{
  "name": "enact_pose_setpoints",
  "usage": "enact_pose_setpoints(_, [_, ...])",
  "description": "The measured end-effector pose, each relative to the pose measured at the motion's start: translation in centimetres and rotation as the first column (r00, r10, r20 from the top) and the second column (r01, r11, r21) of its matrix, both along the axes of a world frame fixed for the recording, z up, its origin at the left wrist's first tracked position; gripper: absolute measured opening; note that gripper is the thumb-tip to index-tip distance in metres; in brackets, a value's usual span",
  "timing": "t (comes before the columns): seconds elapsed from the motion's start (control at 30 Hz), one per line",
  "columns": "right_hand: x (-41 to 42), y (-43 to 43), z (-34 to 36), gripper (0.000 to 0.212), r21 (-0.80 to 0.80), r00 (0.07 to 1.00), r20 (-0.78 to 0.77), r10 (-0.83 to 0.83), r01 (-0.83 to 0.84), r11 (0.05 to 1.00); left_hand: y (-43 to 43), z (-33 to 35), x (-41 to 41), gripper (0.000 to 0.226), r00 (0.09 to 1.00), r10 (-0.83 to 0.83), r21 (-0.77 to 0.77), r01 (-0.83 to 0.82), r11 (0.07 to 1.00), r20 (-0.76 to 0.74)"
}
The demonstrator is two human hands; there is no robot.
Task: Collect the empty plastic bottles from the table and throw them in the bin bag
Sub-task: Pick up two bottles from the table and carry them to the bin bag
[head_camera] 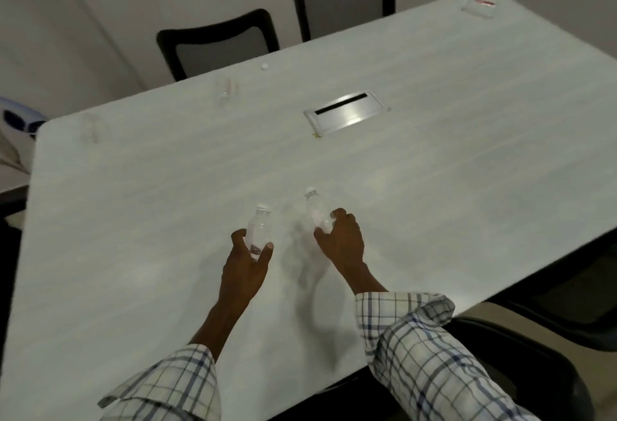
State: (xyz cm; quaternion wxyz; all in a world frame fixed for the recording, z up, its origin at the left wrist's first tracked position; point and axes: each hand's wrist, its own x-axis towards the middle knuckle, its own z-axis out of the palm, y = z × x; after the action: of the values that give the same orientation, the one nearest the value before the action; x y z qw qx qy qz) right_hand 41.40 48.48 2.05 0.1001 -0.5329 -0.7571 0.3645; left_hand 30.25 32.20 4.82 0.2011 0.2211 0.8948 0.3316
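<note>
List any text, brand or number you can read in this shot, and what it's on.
None can be read.
Bottle in the left hand: dark patch low on its label, too blurred to read.
Bottle in the right hand: no legible print.
Flat clear item at the far table corner: red strip, too small and blurred to read.

Your left hand [245, 258]: fingers curled shut, arm outstretched | your right hand [344, 237]: likewise closed, checked sleeve rolled back

The pale grey wood-grain surface [434, 160] carries clear white-capped plastic bottles [258, 230]; checked white-and-blue shirt sleeves [434, 354]; black-framed grey mesh chairs [217, 43].
</note>
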Motion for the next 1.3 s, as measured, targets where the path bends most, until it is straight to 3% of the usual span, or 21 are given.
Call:
enact_pose_setpoints(0.23, [-8.0,-8.8,5.0,0.044,0.029,0.977,-0.132,0.169,-0.166,0.986,-10.0,4.7,-5.7,0.052,0.979,0.176,0.086,-0.167,0.982,-0.103])
enact_pose_setpoints(0.53, [-18.5,-28.2,12.4,0.042,0.098,0.844,-0.290,0.452,-0.443,0.891,-32.9,11.9,-12.8,0.050,0.864,0.461,0.254,-0.409,0.876,-0.200])
enact_pose_setpoints(0.93, [-28.7,-63.5,20.1,0.042,0.178,0.456,-0.395,0.797,-0.813,0.554,-68.4,18.4,-16.1,0.048,0.562,0.785,0.359,-0.699,0.619,-0.259])
enact_pose_setpoints(1.3, [-37.9,-88.8,21.4,0.043,0.130,0.306,-0.485,0.819,-0.901,0.414,-89.5,19.6,-22.0,0.052,0.359,0.895,0.356,-0.826,0.436,-0.263])
